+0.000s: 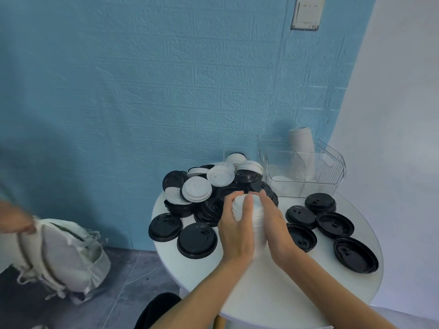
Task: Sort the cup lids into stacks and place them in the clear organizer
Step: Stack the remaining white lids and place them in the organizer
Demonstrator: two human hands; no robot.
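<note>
A stack of white lids (254,210) stands between my two hands over the middle of the round white table (273,288). My left hand (235,229) curls round its left side and my right hand (273,222) presses against its right side. Behind it lies a mixed pile of black and white lids (213,184). Loose black lids (197,241) lie to the left and others (335,224) to the right. The clear organizer (332,172) stands at the table's back right and holds a leaning stack of white lids (301,148).
A blue brick-patterned wall stands right behind the table. On the grey floor to the left a pale backpack (69,252) is held by another person's hand (16,219). A wall switch (307,13) sits at the upper right.
</note>
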